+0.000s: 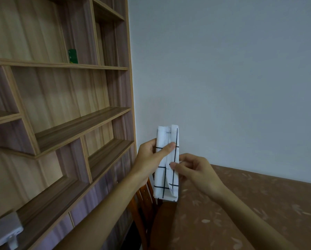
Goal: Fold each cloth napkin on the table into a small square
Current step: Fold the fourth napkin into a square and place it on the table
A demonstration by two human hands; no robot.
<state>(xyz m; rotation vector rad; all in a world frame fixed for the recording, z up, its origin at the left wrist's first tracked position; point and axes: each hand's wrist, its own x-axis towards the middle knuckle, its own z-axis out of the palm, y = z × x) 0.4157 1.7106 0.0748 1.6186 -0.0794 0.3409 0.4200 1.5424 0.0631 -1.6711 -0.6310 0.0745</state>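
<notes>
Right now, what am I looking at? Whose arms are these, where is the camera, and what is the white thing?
There is no machine here: these are a person's bare arms, seen from one camera worn on their head, looking forward and down. The left hand and right hand both grip a white cloth napkin with dark grid lines, folded into a long strip and held upright in the air. Below right is a table under a brown patterned cloth, with a wooden chair at its edge. On the left stands a wooden shelf unit with a green box on it.
</notes>
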